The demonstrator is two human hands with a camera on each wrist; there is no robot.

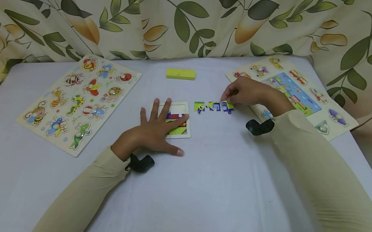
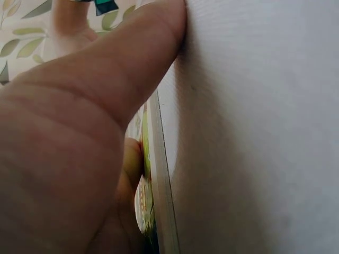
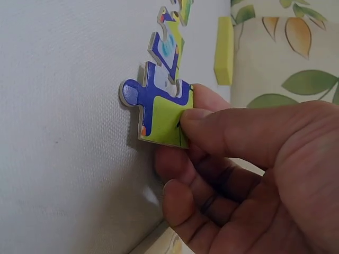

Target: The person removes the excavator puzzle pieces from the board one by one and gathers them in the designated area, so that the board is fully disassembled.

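Observation:
With fingers spread, my left hand [image 1: 154, 132] rests on a small framed jigsaw board [image 1: 183, 135], partly covering its colourful picture. The left wrist view shows the board's edge [image 2: 163, 185] beside the thumb. My right hand [image 1: 248, 92] pinches a green and blue jigsaw piece [image 3: 167, 119] between thumb and fingers, just right of the board. In the right wrist view that piece is tilted, with its knob toward the white cloth. Loose jigsaw pieces [image 1: 199, 106] lie in a short row between the held piece and the board.
A yellow block [image 1: 180, 74] lies behind the jigsaw board. An insect peg puzzle [image 1: 77, 100] is at the left; another picture puzzle board [image 1: 337, 127] lies under the right forearm at the right. A leaf-patterned curtain [image 1: 196, 21] hangs along the back of the white-covered table [image 1: 197, 197].

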